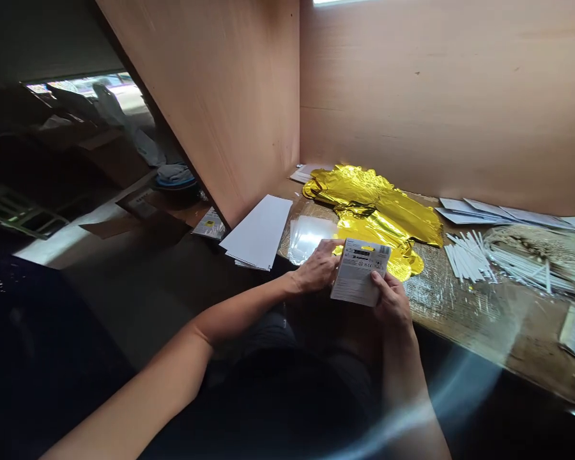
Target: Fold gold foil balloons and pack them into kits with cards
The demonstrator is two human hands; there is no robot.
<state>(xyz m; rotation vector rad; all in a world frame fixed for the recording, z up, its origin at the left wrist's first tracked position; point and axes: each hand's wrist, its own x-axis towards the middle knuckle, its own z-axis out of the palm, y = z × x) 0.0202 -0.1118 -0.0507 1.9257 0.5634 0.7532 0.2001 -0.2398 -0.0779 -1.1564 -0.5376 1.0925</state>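
A flat white printed packet point(358, 281) with a barcode and a yellow-edged hang slot is held up over the table's front edge, its printed face towards me. My right hand point(393, 300) grips its lower right side, thumb on the front and fingers behind. My left hand point(319, 265) is closed at the upper left edge, its fingertips partly hidden there. Just behind the packet lies a pile of shiny gold foil balloons point(376, 201), flat. Clear plastic sleeves point(311, 233) lie beyond my left hand.
White cards point(259, 231) lie by the slanted wooden partition point(230, 96). On the right are short white sticks point(469, 255), a plastic-wrapped bundle point(541, 255) and folded white sheets point(503, 212). A wooden panel point(441, 96) closes the back. Cardboard boxes point(115, 156) stand at left.
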